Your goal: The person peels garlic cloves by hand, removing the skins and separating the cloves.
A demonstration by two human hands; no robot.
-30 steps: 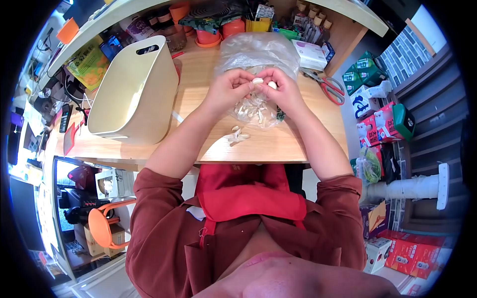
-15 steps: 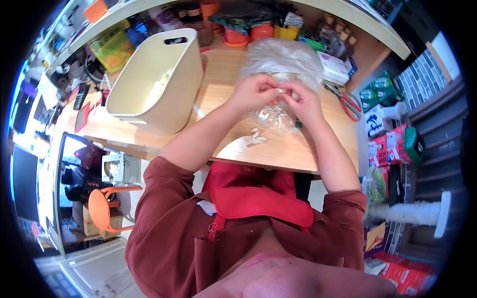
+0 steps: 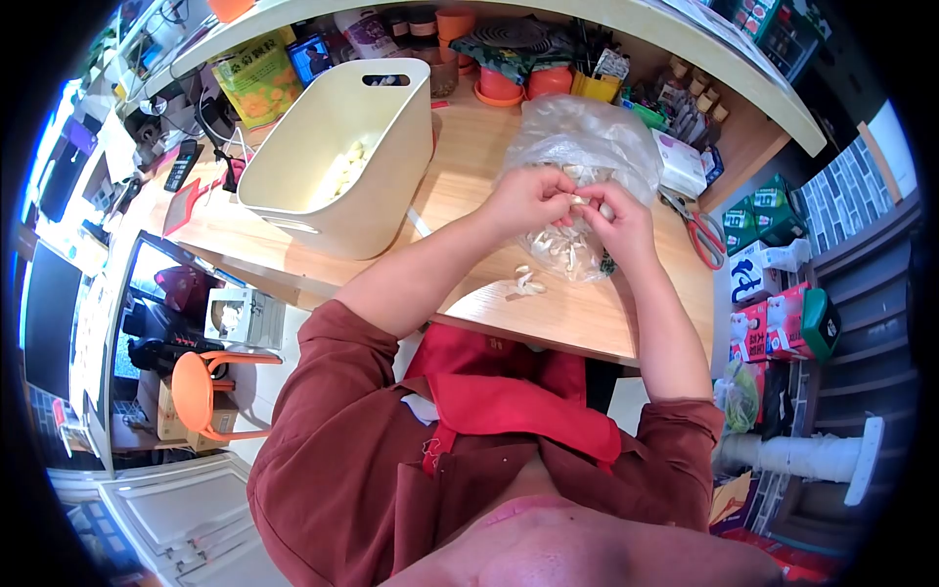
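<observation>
Left hand [image 3: 536, 203] and right hand [image 3: 626, 227] both clamped, fingertips pinching one pale clove [image 3: 579, 201] over plastic bag [image 3: 592, 125], probably to contain scraps. Bin [image 3: 391, 181], left on table [image 3: 474, 132], holds pale pieces [image 3: 347, 169].

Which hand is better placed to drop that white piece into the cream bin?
Probably the left hand: it is nearer the cream bin. The right hand is farther across, beyond the left. Both seem to grip the white piece.

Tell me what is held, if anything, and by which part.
A garlic clove, in the grip of the left hand and the right hand; which part cannot be told.
</observation>
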